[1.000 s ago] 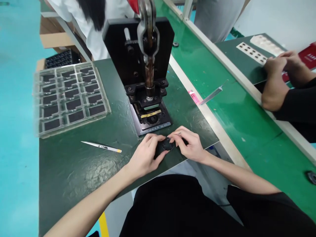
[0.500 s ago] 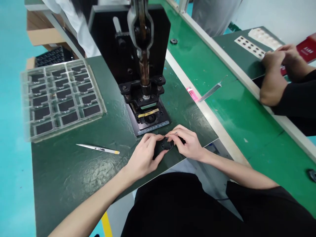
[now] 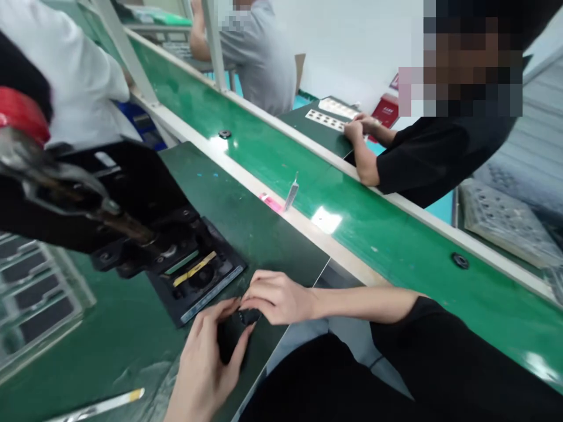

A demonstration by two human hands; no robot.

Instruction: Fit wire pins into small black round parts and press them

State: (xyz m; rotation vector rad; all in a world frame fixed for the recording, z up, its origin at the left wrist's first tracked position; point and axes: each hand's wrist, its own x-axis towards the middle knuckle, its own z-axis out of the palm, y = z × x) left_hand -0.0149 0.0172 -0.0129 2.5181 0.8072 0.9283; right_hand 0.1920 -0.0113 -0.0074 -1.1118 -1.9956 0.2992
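Observation:
A small round black part (image 3: 250, 316) is held between my two hands, low over the dark green table (image 3: 281, 258). My left hand (image 3: 211, 351) grips it from the left, thumb below and fingertips above. From the right, my right hand (image 3: 275, 298) pinches at its upper edge, and its fingertips cover some of it. Just beyond my hands is the base of a black press (image 3: 204, 275), with a yellow strip (image 3: 194, 269) across it. White tweezers with a yellow end (image 3: 105, 405) lie at the lower left.
A clear tray of dark pieces (image 3: 39, 299) is at the left. Beyond the table runs a green conveyor (image 3: 352, 234) carrying round black parts (image 3: 460, 260). Across it, a person's hands (image 3: 360, 126) are near a white sheet (image 3: 325, 120). Another person in white stands behind the press.
The view has swung to the right, so the press, tray and tweezers now appear further left and more people show. Both my hands still hold the black part.

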